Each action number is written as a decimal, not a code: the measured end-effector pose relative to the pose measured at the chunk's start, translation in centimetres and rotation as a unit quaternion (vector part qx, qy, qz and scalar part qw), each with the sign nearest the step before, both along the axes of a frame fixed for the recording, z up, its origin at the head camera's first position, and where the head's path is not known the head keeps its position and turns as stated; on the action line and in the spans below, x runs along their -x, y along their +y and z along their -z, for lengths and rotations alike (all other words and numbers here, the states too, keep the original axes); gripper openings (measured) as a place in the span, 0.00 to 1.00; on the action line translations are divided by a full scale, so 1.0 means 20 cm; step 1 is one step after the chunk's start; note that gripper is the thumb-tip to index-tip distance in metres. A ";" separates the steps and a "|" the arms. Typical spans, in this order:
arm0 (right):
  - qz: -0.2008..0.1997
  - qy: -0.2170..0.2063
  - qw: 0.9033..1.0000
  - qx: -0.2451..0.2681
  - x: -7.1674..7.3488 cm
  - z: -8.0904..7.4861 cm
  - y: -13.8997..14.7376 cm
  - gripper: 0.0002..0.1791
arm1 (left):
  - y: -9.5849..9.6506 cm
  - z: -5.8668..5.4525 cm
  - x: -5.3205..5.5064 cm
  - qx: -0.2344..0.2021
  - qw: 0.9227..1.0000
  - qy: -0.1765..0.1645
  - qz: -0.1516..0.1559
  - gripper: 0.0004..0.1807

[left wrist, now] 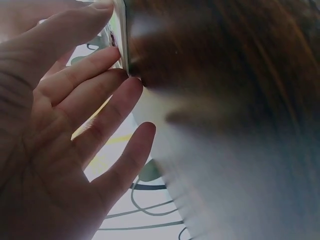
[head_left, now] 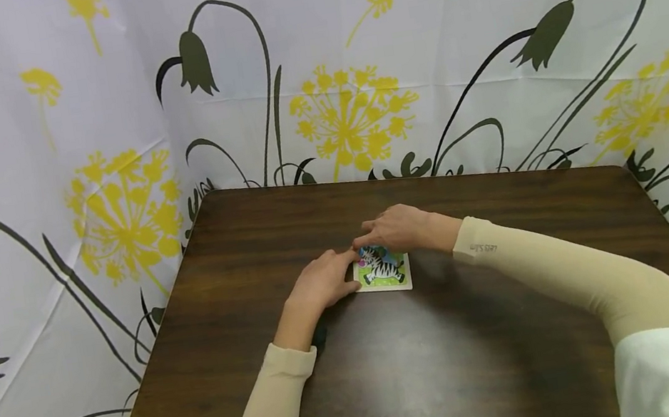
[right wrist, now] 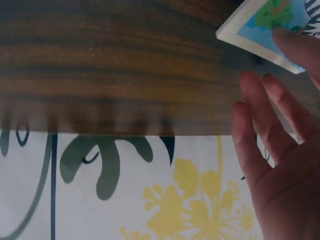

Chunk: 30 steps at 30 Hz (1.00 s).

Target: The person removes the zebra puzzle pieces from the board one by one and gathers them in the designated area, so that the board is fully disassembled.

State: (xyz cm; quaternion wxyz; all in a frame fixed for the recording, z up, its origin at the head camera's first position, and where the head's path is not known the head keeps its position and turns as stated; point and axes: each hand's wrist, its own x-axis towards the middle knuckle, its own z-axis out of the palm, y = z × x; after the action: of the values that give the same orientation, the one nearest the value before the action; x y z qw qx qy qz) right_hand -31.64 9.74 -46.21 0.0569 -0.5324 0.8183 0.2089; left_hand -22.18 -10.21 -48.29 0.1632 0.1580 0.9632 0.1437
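Observation:
A small square board with a zebra picture [head_left: 384, 271] lies flat on the dark wooden table, with a pale border round green and blue colours. My left hand [head_left: 322, 282] is at its left side; in the left wrist view, the thumb and fingertips touch or nearly touch the board's edge [left wrist: 123, 37], with the fingers mostly straight. Over the board's far side reaches my right hand [head_left: 404, 227], which hides part of the picture. In the right wrist view, its thumb [right wrist: 299, 50] lies over the picture while the other fingers stretch past the border, loosely extended.
The dark wood-grain table [head_left: 493, 358] extends around the board on all sides. Behind and to the left hangs a white curtain [head_left: 310, 46] printed with yellow and grey-green flowers, close to the table's far edge.

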 end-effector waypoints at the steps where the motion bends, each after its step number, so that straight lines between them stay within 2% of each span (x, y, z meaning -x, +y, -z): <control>1: 0.002 -0.002 1.000 0.005 -0.01 0.00 0.00 0.25 | 0.00 0.00 0.00 -0.001 1.000 0.000 -0.001 0.31; 4: 0.019 -0.032 0.999 0.029 -0.03 0.03 0.01 0.27 | 0.00 0.01 -0.01 -0.006 1.000 0.000 -0.005 0.32; 6: 0.040 -0.068 0.995 0.054 -0.05 0.05 0.02 0.28 | 0.00 0.01 -0.02 -0.011 1.000 -0.001 -0.006 0.34; 9: 0.078 -0.124 0.984 0.099 -0.09 0.09 0.04 0.32 | -0.01 0.02 -0.02 -0.012 1.000 -0.002 -0.002 0.36; 11: 0.108 -0.143 0.975 0.132 -0.10 0.11 0.04 0.34 | -0.01 0.02 -0.02 -0.012 1.000 0.004 0.000 0.37; 16: 0.181 -0.148 0.954 0.188 -0.10 0.15 0.04 0.32 | -0.01 0.02 0.00 -0.008 1.000 0.011 -0.003 0.37; 22: 0.230 -0.154 0.932 0.232 -0.10 0.21 0.02 0.29 | -0.02 0.02 -0.01 -0.012 1.000 0.003 -0.009 0.40; 25: 0.245 -0.150 0.927 0.243 -0.10 0.21 0.01 0.26 | -0.01 0.02 -0.01 -0.012 1.000 0.006 -0.007 0.40; 30: 0.251 -0.151 0.923 0.249 -0.10 0.21 0.00 0.24 | -0.01 0.02 0.00 -0.011 1.000 0.006 -0.007 0.40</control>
State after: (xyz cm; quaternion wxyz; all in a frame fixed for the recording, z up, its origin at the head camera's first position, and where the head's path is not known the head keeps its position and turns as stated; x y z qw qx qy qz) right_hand -29.65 9.83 -50.41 0.0954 -0.3321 0.9324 -0.1054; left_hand -22.15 -10.43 -48.64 0.1547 0.1541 0.9635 0.1549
